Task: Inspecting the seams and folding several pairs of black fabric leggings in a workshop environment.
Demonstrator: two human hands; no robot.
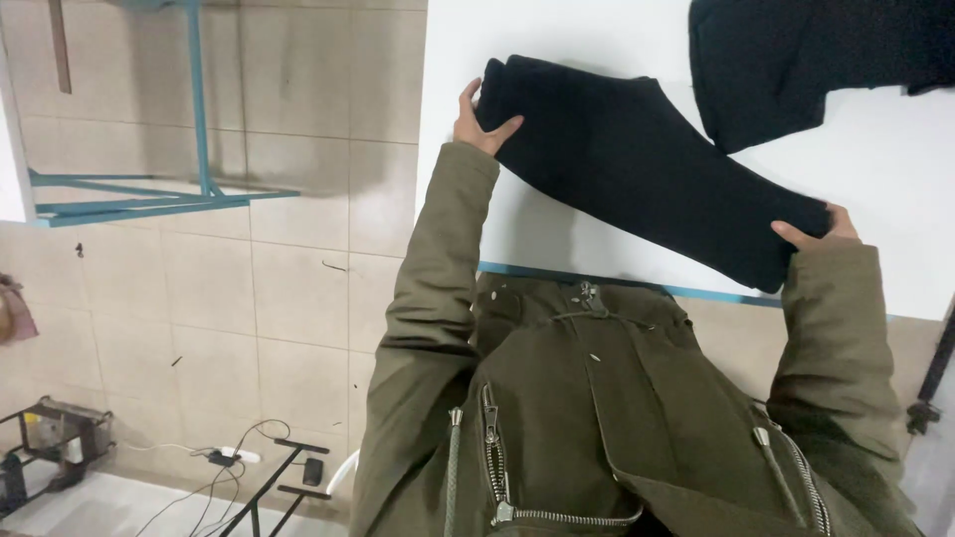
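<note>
A folded black garment [637, 164] lies across the white table [895, 179], stretched from upper left to lower right. My left hand [479, 117] grips its left end, thumb on top of the cloth. At the table's near edge, my right hand [818, 231] pinches the garment's right end. Both arms wear olive green jacket sleeves.
A second dark garment [796, 60] lies at the table's far right. A blue strip [617, 283] edges the table's near side. A teal metal frame [149, 194] stands on the tiled floor at left. Cables and a power strip [224, 457] lie at lower left.
</note>
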